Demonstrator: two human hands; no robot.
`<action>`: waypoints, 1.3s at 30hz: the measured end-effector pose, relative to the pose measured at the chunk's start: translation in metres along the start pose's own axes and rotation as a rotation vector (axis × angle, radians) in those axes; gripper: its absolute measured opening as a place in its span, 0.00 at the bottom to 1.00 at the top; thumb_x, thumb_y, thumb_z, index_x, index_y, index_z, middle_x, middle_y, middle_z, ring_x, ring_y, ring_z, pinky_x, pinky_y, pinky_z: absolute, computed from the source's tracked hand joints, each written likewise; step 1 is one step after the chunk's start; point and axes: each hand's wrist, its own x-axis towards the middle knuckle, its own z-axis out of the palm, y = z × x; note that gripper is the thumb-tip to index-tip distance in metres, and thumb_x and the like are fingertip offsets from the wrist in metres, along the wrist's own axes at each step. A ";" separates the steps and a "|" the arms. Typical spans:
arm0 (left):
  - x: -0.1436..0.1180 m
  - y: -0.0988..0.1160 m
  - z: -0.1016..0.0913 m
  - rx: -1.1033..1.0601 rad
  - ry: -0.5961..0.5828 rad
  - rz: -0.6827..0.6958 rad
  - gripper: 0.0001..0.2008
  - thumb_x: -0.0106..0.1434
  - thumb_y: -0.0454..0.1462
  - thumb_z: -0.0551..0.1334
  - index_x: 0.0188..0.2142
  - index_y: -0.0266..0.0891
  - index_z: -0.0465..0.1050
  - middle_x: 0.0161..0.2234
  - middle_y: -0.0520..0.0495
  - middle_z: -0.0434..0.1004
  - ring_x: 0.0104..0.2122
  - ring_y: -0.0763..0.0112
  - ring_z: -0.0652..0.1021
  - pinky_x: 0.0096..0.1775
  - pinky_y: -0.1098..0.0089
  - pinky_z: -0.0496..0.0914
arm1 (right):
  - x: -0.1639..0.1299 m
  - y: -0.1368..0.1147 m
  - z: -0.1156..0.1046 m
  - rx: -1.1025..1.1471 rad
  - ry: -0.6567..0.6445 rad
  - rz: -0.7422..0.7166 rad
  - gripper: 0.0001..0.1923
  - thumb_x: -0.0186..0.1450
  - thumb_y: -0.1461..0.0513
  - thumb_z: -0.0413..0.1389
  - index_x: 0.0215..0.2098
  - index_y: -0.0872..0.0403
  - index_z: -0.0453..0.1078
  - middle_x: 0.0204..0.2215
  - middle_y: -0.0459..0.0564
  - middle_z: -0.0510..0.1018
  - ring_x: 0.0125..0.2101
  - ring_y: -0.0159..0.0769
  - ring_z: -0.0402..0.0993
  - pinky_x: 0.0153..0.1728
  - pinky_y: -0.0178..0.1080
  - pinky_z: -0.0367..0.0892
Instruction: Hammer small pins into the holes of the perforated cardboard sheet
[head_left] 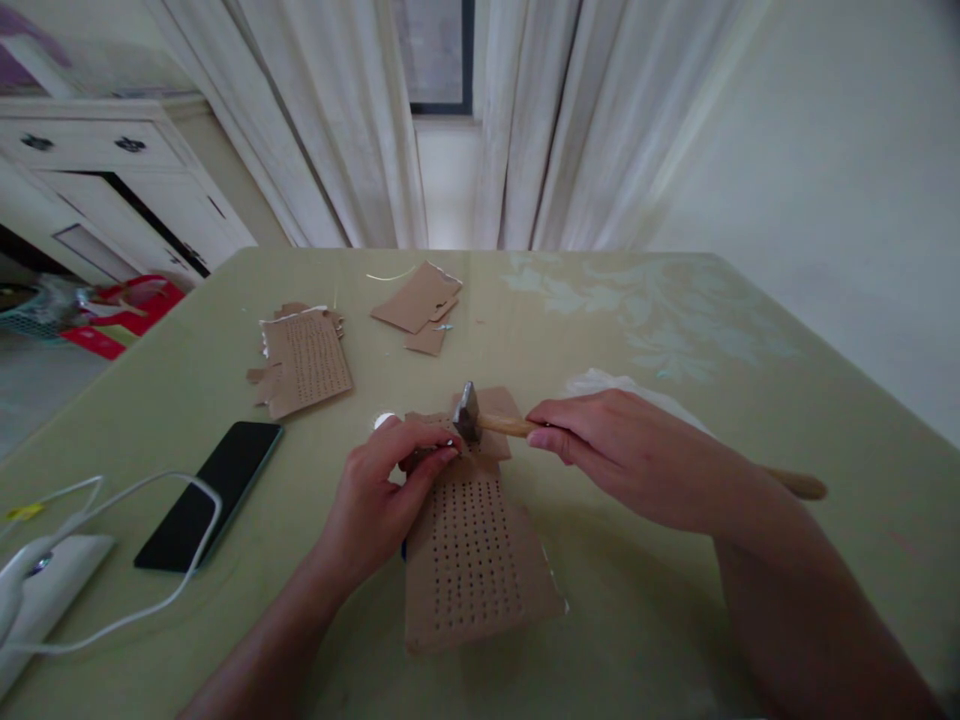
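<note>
**Hammer meets cardboard on a pale green table**

A pale green table (675, 600) fills most of the view, its far right part printed with a faded leaf pattern. Behind it hang long white curtains (352, 120) on either side of a dark-framed window (439, 55), with a plain white wall to the right. At far left stands a white cabinet (112, 180) with dark handles, and red items lie on the floor beside it.

Near the table's front edge lies a brown cardboard sheet (469, 560) punched with neat rows of small holes. The left hand (382, 495) rests on the sheet's upper left corner, its fingertips pressed together in a pinch on something too small to make out. The right hand (630, 450) is wrapped around the wooden handle of a hammer (480, 420), fingers curled tight; the metal head sits at the sheet's top edge, just beside the left fingertips, and the handle's end shows past the right wrist.

Farther back to the left lies a second punched cardboard piece (304, 360) on a small stack, and near the far edge are plain cardboard scraps (420, 305). A black phone (210, 495), screen dark, lies at left, with a white cable (150, 540) looping beside it to a white device (45, 590) at the table's corner. White crumpled material shows behind the right hand. No writing or brand can be read anywhere.
</note>
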 end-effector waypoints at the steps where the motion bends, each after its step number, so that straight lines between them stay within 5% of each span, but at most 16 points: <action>1: 0.000 0.000 0.000 0.001 0.000 0.002 0.06 0.74 0.34 0.69 0.46 0.47 0.86 0.38 0.54 0.87 0.33 0.72 0.79 0.37 0.72 0.72 | 0.000 0.000 0.000 0.001 -0.013 0.005 0.19 0.86 0.57 0.51 0.43 0.53 0.80 0.40 0.52 0.88 0.41 0.47 0.83 0.44 0.46 0.65; 28: -0.002 0.000 0.002 -0.007 0.003 0.017 0.07 0.75 0.33 0.68 0.45 0.47 0.84 0.39 0.54 0.87 0.35 0.72 0.81 0.38 0.72 0.74 | 0.001 -0.002 0.000 -0.018 -0.030 0.008 0.18 0.86 0.58 0.51 0.44 0.54 0.80 0.43 0.54 0.88 0.43 0.48 0.83 0.47 0.47 0.64; 39: -0.001 0.001 0.002 0.018 0.010 0.021 0.05 0.74 0.34 0.68 0.43 0.46 0.84 0.35 0.52 0.85 0.33 0.69 0.79 0.36 0.69 0.72 | -0.014 -0.013 -0.020 0.221 0.249 0.012 0.19 0.85 0.53 0.50 0.39 0.51 0.74 0.29 0.44 0.80 0.28 0.34 0.73 0.34 0.39 0.60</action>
